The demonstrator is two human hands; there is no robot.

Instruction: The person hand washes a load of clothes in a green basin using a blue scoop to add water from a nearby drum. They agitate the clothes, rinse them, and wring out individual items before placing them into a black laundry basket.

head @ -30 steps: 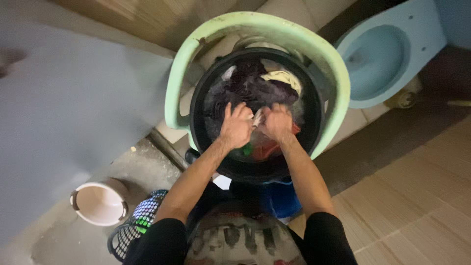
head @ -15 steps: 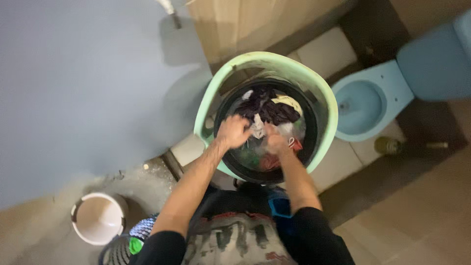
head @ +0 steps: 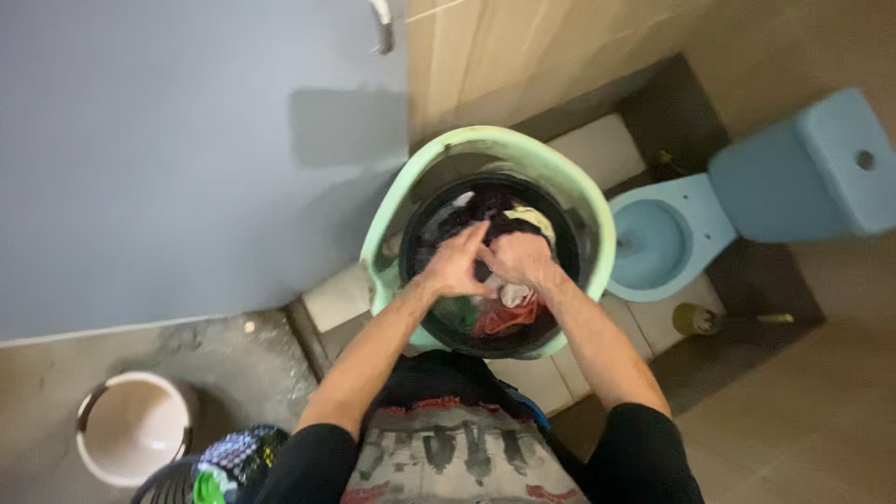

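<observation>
Left hand [head: 455, 266] and right hand [head: 521, 259] meet over black bucket [head: 417, 245], both closed on a pale cloth [head: 513, 295] bunched between them, fingers overlapping. Cloth sits above wet laundry in the bucket: dark garments [head: 485, 207] at far side, a cream piece [head: 532, 217], a red piece [head: 502, 319] near side. Bucket nests inside pale green tub [head: 579, 201]. Blue toilet [head: 747, 205] just right of tub. White empty bucket [head: 131, 439] on floor lower left, mesh basket [head: 224, 462] beside it holding something green.
</observation>
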